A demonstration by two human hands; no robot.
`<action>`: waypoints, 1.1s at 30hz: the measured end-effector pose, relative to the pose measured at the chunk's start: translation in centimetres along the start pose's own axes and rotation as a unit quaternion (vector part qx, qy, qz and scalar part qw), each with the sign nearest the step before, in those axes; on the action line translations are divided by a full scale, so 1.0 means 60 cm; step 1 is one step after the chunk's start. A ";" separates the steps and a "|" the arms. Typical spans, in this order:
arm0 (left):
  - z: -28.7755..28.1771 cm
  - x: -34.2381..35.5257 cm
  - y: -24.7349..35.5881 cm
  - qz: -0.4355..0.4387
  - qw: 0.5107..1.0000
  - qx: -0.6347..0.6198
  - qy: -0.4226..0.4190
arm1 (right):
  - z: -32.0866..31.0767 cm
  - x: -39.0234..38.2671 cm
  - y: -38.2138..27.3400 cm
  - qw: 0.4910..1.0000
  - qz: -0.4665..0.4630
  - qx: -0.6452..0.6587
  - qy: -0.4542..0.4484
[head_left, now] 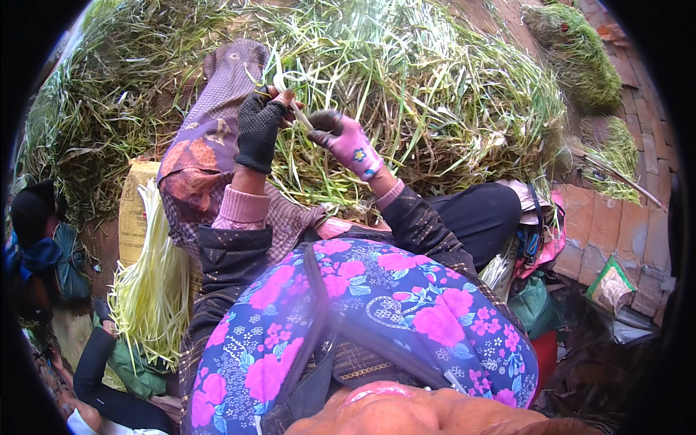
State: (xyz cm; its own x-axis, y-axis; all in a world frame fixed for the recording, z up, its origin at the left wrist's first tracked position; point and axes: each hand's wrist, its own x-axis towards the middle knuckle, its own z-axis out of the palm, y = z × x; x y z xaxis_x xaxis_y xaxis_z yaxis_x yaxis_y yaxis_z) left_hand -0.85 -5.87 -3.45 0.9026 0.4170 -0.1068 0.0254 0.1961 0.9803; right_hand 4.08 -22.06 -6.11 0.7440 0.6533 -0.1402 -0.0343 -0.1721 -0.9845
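My left hand (259, 133), in a black fingerless glove with bare fingertips, is closed around a thin whitish stalk (299, 116) with long green leaves. The fingers of my right hand (349, 145), in a pink glove with dark fingertips and a flower patch, pinch the stalk's near end. Both hands are raised in front of a broad heap of loose green and straw-coloured leaves (449, 101). By my left forearm lies a large bundle of long, pale yellow-white stalks (154, 283), neatly aligned.
A checked purple cloth (217, 123) covers my left leg. Under the bundle is a yellow printed sheet (138, 210). At right are a flattened cardboard piece (594, 225), a green bag (535, 308) and a thin stick (627, 181). Another person's dark sleeve (101, 377) shows at lower left.
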 end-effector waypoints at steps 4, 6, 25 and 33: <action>0.013 0.001 -0.011 -0.005 0.997 -0.004 -0.073 | -0.009 0.007 -0.003 0.987 -0.126 -0.095 0.023; 0.012 0.001 -0.016 0.010 0.997 -0.045 -0.059 | 0.003 0.007 0.003 0.987 -0.102 -0.121 -0.022; -0.321 -0.004 0.178 0.224 0.883 -0.395 0.123 | -0.333 -0.047 0.137 0.874 0.264 -0.318 0.254; -0.087 0.050 0.060 0.064 0.931 -0.359 0.027 | -0.021 -0.021 -0.023 0.952 -0.233 -0.197 0.013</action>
State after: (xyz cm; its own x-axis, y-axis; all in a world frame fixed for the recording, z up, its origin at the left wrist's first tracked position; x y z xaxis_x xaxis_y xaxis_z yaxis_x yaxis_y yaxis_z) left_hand -0.31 0.74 -1.12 0.8552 0.5177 -0.0236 -0.3924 0.6766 0.6231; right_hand 4.04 -23.56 -4.46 0.6339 0.7088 0.3093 0.5522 -0.1348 -0.8227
